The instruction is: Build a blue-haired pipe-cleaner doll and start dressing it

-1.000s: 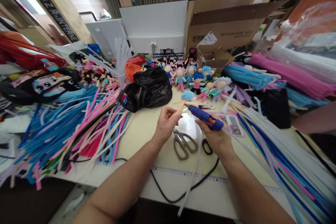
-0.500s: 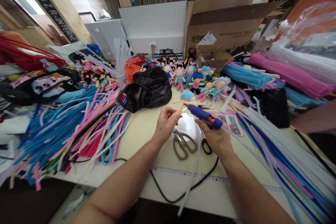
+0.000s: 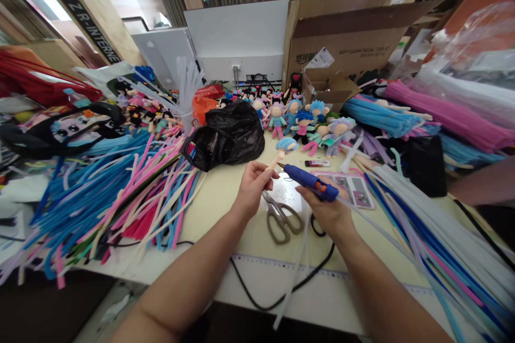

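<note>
My left hand (image 3: 252, 186) is closed in a pinch on a small beige pipe-cleaner piece (image 3: 273, 162) held just above the table. My right hand (image 3: 328, 208) grips a blue glue gun (image 3: 306, 181), its nozzle pointing left at that piece, almost touching it. A black cord (image 3: 281, 300) trails from the gun over the table's front edge. Beige-handled scissors (image 3: 281, 220) lie on the cream table (image 3: 225, 198) between my hands. A small doll with blue hair (image 3: 286, 146) lies just beyond the piece.
Heaps of blue and pink pipe cleaners (image 3: 104, 193) cover the left side; white, blue and purple ones (image 3: 426, 225) fill the right. A black plastic bag (image 3: 227, 136), several small dolls (image 3: 306, 118) and a cardboard box (image 3: 341, 37) stand behind. Another person's arm (image 3: 483, 185) shows at the right edge.
Both hands have lifted slightly and the glue gun's nozzle has come closer to the beige piece in my left hand.
</note>
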Demonstrator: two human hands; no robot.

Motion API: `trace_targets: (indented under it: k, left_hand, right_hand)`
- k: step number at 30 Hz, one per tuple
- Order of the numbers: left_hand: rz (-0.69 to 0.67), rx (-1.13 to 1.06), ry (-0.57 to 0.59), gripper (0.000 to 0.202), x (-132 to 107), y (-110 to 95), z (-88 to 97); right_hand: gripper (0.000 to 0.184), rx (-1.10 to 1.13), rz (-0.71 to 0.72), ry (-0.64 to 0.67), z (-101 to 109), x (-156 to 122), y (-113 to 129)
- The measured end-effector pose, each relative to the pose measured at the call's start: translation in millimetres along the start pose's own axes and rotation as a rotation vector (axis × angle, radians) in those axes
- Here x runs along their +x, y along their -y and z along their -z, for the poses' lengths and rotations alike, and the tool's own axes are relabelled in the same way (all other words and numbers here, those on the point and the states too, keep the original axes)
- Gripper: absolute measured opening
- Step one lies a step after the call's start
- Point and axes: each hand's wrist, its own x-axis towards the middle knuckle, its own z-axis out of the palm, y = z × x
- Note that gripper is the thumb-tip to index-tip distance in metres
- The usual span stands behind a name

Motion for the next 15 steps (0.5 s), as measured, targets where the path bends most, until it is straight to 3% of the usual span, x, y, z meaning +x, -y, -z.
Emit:
trace_targets:
  k: [15]
  left_hand:
    - [-0.002, 0.046, 0.001, 0.026, -0.5, 0.3, -0.4]
  right_hand:
    - [0.036, -0.037, 0.01, 0.029, 0.9, 1.4, 3.5]
